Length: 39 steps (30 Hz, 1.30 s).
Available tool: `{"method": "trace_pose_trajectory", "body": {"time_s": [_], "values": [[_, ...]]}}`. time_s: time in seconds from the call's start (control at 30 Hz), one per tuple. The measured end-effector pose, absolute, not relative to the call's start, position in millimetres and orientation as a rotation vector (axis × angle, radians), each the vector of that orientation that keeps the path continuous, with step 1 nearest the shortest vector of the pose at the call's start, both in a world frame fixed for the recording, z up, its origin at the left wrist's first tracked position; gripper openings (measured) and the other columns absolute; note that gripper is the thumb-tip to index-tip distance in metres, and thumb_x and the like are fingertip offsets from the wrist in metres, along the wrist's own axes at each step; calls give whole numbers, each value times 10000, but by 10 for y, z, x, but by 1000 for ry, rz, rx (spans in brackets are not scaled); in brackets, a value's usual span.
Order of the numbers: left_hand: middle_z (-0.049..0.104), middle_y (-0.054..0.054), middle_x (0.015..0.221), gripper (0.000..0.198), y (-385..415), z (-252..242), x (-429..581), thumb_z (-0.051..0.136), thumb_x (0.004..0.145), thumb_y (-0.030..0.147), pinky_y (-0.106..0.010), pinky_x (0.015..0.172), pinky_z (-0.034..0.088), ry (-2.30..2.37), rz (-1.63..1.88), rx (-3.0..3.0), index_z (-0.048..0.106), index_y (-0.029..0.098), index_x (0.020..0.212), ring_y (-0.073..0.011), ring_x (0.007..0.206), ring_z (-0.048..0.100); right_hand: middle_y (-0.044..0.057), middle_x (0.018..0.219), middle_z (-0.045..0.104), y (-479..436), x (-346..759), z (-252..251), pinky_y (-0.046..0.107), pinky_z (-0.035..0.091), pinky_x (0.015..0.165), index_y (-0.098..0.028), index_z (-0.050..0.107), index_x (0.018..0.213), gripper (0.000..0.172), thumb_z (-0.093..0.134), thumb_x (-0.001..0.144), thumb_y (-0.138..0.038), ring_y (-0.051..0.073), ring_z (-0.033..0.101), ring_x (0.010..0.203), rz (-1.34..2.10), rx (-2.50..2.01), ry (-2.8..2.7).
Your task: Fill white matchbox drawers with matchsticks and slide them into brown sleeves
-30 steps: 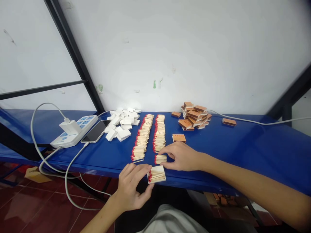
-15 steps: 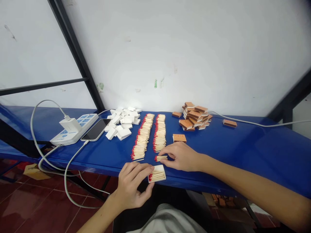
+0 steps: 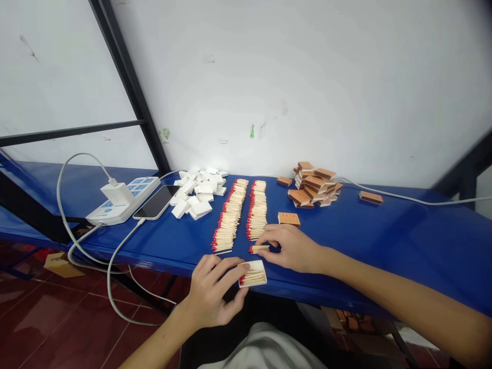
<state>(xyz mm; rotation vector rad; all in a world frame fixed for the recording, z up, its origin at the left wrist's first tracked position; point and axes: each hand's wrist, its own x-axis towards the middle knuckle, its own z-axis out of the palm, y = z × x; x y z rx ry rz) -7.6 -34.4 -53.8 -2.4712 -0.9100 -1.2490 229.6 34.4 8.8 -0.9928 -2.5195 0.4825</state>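
My left hand (image 3: 213,296) grips a small white matchbox tray (image 3: 253,274) part-filled with red-tipped matches at the front edge of the blue table (image 3: 384,241). Just beyond it, my right hand (image 3: 292,248) pinches a small bundle of matches (image 3: 259,249) lying on the table. Two long rows of matches (image 3: 240,214) stretch away from the bundle toward the wall. One brown matchbox sleeve (image 3: 289,219) lies by my right hand.
A heap of empty white trays (image 3: 198,190) sits at the back left, beside a phone (image 3: 158,202) and a power strip with charger (image 3: 122,200). A pile of brown sleeves (image 3: 314,184) and a lone sleeve (image 3: 371,197) lie back right. A white cable (image 3: 423,200) runs along the wall.
The bundle under my right hand has become smaller and my fingers have closed in on it. The camera view has shifted slightly; the left hand keeps its grip on the tray.
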Motion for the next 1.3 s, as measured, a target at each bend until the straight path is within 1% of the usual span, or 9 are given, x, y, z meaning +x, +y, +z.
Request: {"method": "trace_pose_trajectory", "body": {"time_s": [0.17,0.3,0.43,0.5,0.63,0.73,0.97,1.17,1.3], "values": [[753,-80,1063,291,-356,-538,-83,630,855,210,-358,683,432,-918,-1226,-2462,661,190,1144,-203,779,568,-32,635,544,343,2292,109,241,324,609,-206,751,875,163,645,922,-320,101,470,600,496,-1038,-2515],[756,-78,1054,287,-367,-520,-80,631,850,211,-355,684,438,-925,-1221,-2455,663,197,1135,-200,766,568,-37,618,539,344,2299,94,244,317,592,-202,751,883,170,636,928,-319,96,455,571,515,-1025,-2514],[756,-78,1051,295,-365,-515,-78,640,843,206,-353,683,439,-919,-1229,-2455,662,199,1137,-202,764,573,-22,661,566,346,2303,83,250,343,612,-198,737,866,178,635,937,-326,112,490,619,486,-975,-2521],[754,-80,1057,299,-360,-517,-77,642,841,200,-353,689,443,-915,-1233,-2459,662,194,1139,-203,773,577,-3,734,600,347,2310,82,253,379,641,-201,742,888,182,627,948,-329,124,532,670,498,-962,-2518],[752,-80,1062,306,-351,-521,-71,646,835,188,-354,695,444,-915,-1234,-2463,661,187,1141,-204,780,575,49,942,640,353,2332,71,282,454,774,-204,749,958,161,639,952,-321,167,599,860,497,-890,-2495],[752,-78,1060,305,-349,-527,-74,645,834,186,-356,694,442,-914,-1233,-2464,660,187,1139,-205,779,574,65,993,661,362,2345,60,307,459,847,-191,743,963,158,640,960,-311,190,603,952,484,-803,-2502],[756,-80,1054,310,-359,-526,-81,629,845,204,-354,690,455,-915,-1225,-2454,656,192,1154,-204,783,588,55,969,718,380,2343,75,374,383,879,-191,740,978,155,610,994,-274,191,627,921,325,-765,-2612],[760,-79,1042,301,-357,-517,-67,626,842,205,-352,685,461,-916,-1222,-2447,660,199,1141,-202,780,598,74,938,703,386,2343,50,318,469,825,-159,733,985,196,562,1012,-252,184,634,897,357,-692,-2599],[759,-80,1033,290,-354,-519,-72,627,839,206,-348,686,467,-907,-1226,-2437,667,199,1126,-202,779,602,76,960,706,386,2345,51,304,502,837,-163,727,978,186,560,1009,-239,180,637,914,401,-666,-2577]]}}
